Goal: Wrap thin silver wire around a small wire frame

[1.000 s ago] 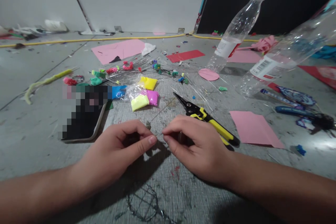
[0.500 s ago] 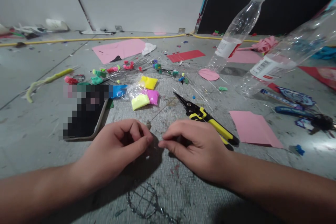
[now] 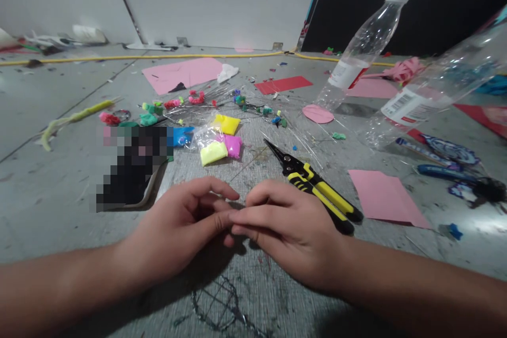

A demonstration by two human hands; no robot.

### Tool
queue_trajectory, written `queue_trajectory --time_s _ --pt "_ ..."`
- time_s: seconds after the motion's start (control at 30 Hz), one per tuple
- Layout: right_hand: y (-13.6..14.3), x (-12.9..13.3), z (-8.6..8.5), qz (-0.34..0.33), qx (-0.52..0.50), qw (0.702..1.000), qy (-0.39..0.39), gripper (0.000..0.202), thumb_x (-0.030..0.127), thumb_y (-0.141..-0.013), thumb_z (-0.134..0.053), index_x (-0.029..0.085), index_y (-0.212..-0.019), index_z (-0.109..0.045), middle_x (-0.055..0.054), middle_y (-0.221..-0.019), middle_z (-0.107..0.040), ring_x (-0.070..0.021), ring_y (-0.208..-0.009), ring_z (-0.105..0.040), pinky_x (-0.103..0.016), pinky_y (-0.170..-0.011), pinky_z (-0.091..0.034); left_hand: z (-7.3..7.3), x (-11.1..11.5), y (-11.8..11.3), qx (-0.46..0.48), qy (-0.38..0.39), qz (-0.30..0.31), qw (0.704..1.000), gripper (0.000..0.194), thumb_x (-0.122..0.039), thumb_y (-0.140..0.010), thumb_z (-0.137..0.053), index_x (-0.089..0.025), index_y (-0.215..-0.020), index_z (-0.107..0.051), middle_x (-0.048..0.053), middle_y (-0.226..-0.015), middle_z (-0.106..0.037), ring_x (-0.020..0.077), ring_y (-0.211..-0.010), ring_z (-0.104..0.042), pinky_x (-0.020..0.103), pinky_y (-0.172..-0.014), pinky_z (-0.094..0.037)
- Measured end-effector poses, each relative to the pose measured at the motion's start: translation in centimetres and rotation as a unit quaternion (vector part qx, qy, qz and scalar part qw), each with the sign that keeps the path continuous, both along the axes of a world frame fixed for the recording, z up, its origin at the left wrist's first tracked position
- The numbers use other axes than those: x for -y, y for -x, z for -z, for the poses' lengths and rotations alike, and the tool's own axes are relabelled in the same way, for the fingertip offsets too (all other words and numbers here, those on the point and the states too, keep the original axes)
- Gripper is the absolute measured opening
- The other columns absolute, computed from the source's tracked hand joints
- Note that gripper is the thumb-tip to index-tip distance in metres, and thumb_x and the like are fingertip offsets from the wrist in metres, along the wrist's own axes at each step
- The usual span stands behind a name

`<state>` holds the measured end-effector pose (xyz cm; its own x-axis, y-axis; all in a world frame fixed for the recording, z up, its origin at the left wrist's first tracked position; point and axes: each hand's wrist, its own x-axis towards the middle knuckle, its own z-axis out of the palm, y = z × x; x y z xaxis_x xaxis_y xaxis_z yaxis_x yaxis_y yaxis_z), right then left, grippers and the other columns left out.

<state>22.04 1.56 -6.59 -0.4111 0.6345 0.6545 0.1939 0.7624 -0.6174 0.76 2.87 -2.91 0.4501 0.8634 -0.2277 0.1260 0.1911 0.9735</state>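
My left hand (image 3: 186, 227) and my right hand (image 3: 293, 227) meet at the fingertips in the middle of the view. Both are closed in a pinch; whatever lies between the fingers is too small or hidden to name. A thin wire (image 3: 249, 163) runs up from behind the fingers. Black and yellow pliers (image 3: 317, 185) lie just beyond my right hand. Below the hands is a twisted dark wire loop (image 3: 216, 303) with crossed wires inside. A phone (image 3: 130, 179), partly pixelated, rests beyond my left hand.
Yellow (image 3: 227, 124), magenta (image 3: 233, 146) and pale yellow packets (image 3: 214, 153) lie ahead. Two clear bottles (image 3: 364, 37) (image 3: 443, 84) lean at the right. Pink paper (image 3: 390, 198), a red strip (image 3: 284, 85), loose wires and coloured clay bits are scattered about.
My hands have come together from slightly apart, and their fingertips now touch. The small greenish bit by my left fingertips is no longer visible. The view has shifted slightly.
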Motion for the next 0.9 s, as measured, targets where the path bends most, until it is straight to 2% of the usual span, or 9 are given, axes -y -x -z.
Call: queue_trajectory --time_s 0.2,0.37,0.5,0.6,0.7,0.8,0.9 --pt "0.1 0.0 -0.3 -0.012 -0.004 1.0 0.002 0.019 0.013 -0.102 -0.067 0.019 -0.115 -0.079 -0.006 -0.097 -0.073 -0.0159 -0.083 -0.072 -0.029 -0.074 -0.064 0.2 0.2 0.1 -0.027 -0.016 0.009 0.999 0.016 -0.027 -0.086 -0.077 -0.019 -0.099 -0.073 0.002 -0.075 -0.081 0.017 -0.068 -0.076 0.026 -0.064 -0.06" --pt "0.3 0.0 -0.6 -0.019 -0.016 0.999 0.022 0.021 0.012 -0.102 -0.066 0.019 -0.116 -0.079 -0.008 -0.1 -0.075 -0.0165 -0.088 -0.074 -0.03 -0.077 -0.065 0.0 0.2 0.2 -0.061 -0.015 0.026 0.998 0.016 -0.032 -0.089 -0.072 -0.018 -0.094 -0.077 0.001 -0.068 -0.073 0.0148 -0.059 -0.066 0.024 -0.054 -0.051" --pt "0.3 0.1 -0.5 -0.017 -0.022 0.999 0.024 0.014 0.012 -0.1 -0.07 0.018 -0.108 -0.08 -0.006 -0.097 -0.076 -0.0152 -0.084 -0.073 -0.026 -0.071 -0.062 -0.2 0.1 0.2 -0.089 -0.04 0.039 0.994 0.018 -0.033 -0.086 -0.074 -0.018 -0.077 -0.072 0.001 -0.066 -0.07 0.0138 -0.058 -0.059 0.024 -0.053 -0.046" --pt "0.2 0.1 -0.6 -0.007 -0.017 0.999 0.041 0.012 0.013 -0.099 -0.073 0.02 -0.108 -0.079 -0.005 -0.094 -0.077 -0.0145 -0.079 -0.071 -0.025 -0.065 -0.059 -0.3 0.1 0.2 -0.072 -0.007 0.049 0.996 0.018 -0.033 -0.085 -0.073 -0.018 -0.077 -0.068 -0.003 -0.06 -0.062 0.011 -0.053 -0.053 0.021 -0.05 -0.041" --pt "0.4 0.1 -0.8 -0.005 -0.021 0.998 0.065 0.007 0.014 -0.098 -0.076 0.019 -0.103 -0.077 -0.002 -0.088 -0.077 -0.0133 -0.076 -0.07 -0.024 -0.066 -0.057 -0.3 0.3 0.1 -0.059 0.012 0.054 0.997 0.02 -0.033 -0.084 -0.074 -0.019 -0.076 -0.064 -0.006 -0.056 -0.058 0.0095 -0.048 -0.05 0.019 -0.046 -0.039" --pt "0.6 0.3 -1.2 -0.002 -0.028 0.991 0.132 0.006 0.015 -0.095 -0.079 0.02 -0.095 -0.076 0.001 -0.082 -0.075 -0.0112 -0.072 -0.068 -0.022 -0.065 -0.054 -0.3 0.4 0.2 -0.069 -0.013 0.044 0.997 0.019 -0.03 -0.083 -0.075 -0.019 -0.072 -0.064 -0.006 -0.052 -0.057 0.0087 -0.045 -0.049 0.018 -0.044 -0.037" --pt "0.8 0.5 -1.6 -0.008 -0.039 0.96 0.277 0.009 0.023 -0.091 -0.084 0.02 -0.089 -0.075 0.003 -0.075 -0.072 -0.0092 -0.062 -0.061 -0.019 -0.054 -0.047 -0.2 0.5 0.2 -0.055 -0.066 0.032 0.996 0.013 -0.025 -0.081 -0.073 -0.019 -0.071 -0.068 -0.006 -0.051 -0.059 0.0081 -0.044 -0.049 0.017 -0.043 -0.037"
